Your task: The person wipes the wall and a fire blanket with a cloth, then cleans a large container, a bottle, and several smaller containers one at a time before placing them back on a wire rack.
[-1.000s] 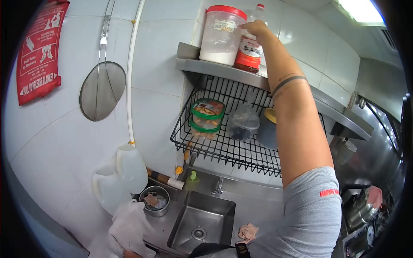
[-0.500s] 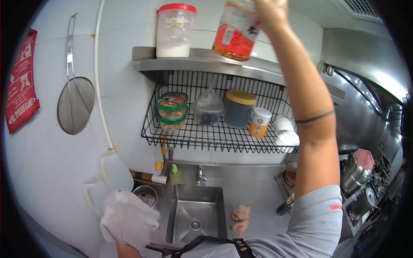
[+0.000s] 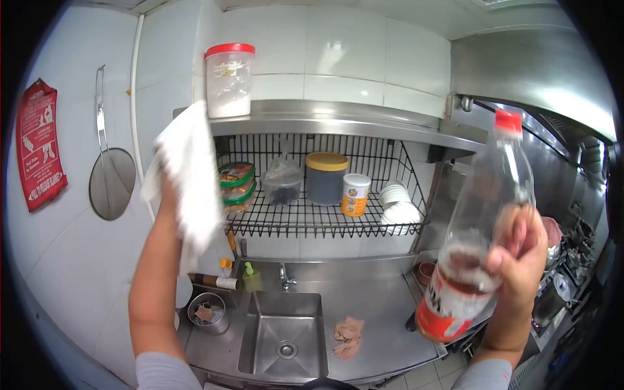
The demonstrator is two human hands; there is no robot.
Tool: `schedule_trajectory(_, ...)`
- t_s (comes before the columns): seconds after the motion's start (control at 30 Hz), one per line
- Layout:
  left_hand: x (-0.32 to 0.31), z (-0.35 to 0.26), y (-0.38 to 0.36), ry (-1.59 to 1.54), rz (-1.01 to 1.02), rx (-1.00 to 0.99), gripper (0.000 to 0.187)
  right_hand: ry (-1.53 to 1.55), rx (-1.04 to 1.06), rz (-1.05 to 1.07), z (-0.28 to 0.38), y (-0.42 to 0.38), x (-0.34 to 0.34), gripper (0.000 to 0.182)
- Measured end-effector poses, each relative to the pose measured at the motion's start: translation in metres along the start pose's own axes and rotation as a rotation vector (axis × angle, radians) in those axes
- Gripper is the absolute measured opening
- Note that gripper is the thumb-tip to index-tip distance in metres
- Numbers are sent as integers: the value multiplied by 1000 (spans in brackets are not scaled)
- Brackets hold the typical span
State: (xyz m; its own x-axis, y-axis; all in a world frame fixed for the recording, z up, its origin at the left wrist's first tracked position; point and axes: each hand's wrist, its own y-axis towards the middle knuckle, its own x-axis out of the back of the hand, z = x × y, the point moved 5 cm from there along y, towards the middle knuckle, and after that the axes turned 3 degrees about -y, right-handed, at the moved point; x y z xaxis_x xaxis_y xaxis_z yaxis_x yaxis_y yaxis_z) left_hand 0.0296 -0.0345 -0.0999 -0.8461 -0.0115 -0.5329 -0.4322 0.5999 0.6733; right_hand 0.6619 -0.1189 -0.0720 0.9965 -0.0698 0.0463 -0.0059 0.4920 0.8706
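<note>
My right hand is closed around a large clear plastic bottle. The bottle tilts to the right, with a red cap, a red-and-white label and some brownish liquid low inside. My left hand is raised on the left with a white cloth draped over it, which hides most of the fingers. The cloth hangs in front of the steel shelf's left end, just below a red-lidded plastic jar partly filled with white powder.
Below the shelf, a black wire rack carries green-lidded tubs, a yellow-lidded container, a small can and white bowls. A sink, a pink rag and a metal pot are below.
My right hand has brought the bottle down from above the shelf to the right. My left hand has lifted the white cloth from beside the sink up to shelf height.
</note>
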Motion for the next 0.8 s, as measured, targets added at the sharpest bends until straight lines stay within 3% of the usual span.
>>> schedule_trajectory(0.03,-30,4,23,175,-77,-102,49,21,-25,-38,-2,-12,12,64)
schedule_trajectory(0.1,-149,0,30,931,429,-582,37,-10,-120,-56,-4,-32,38,67)
schedule_trajectory(0.17,-154,26,90,1041,693,-350,39,1,-107,-125,-10,-42,60,70)
schedule_trajectory(0.2,-154,38,106,1223,665,-228,51,-25,-142,-168,-8,-45,70,70)
schedule_trajectory(0.23,-168,40,116,1217,678,-235,51,-30,-139,-181,-8,-47,78,70)
schedule_trajectory(0.3,-186,59,124,1556,789,326,71,-102,-131,-249,-9,-52,99,70)
schedule_trajectory(0.33,-188,72,126,1703,830,628,82,-194,-179,-175,-22,-69,135,81)
schedule_trajectory(0.37,-198,86,133,1694,839,631,82,-204,-184,-176,-26,-79,145,81)
schedule_trajectory(0.43,-204,122,149,1634,823,835,87,-343,-70,-412,-22,-91,167,85)
schedule_trajectory(0.47,-189,153,189,1840,772,747,90,-367,-68,-497,-20,-94,167,87)
schedule_trajectory(0.5,-197,167,196,1840,779,746,90,-371,-70,-501,-20,-98,177,87)
schedule_trajectory(0.7,-335,260,152,1551,1190,602,83,-469,-142,-513,-20,-140,229,80)
schedule_trajectory(0.77,-372,280,122,1269,1341,695,77,-447,-183,-471,-28,-155,241,88)
schedule_trajectory(0.8,-389,258,90,1404,1348,224,69,-451,-136,-509,-27,-155,237,99)
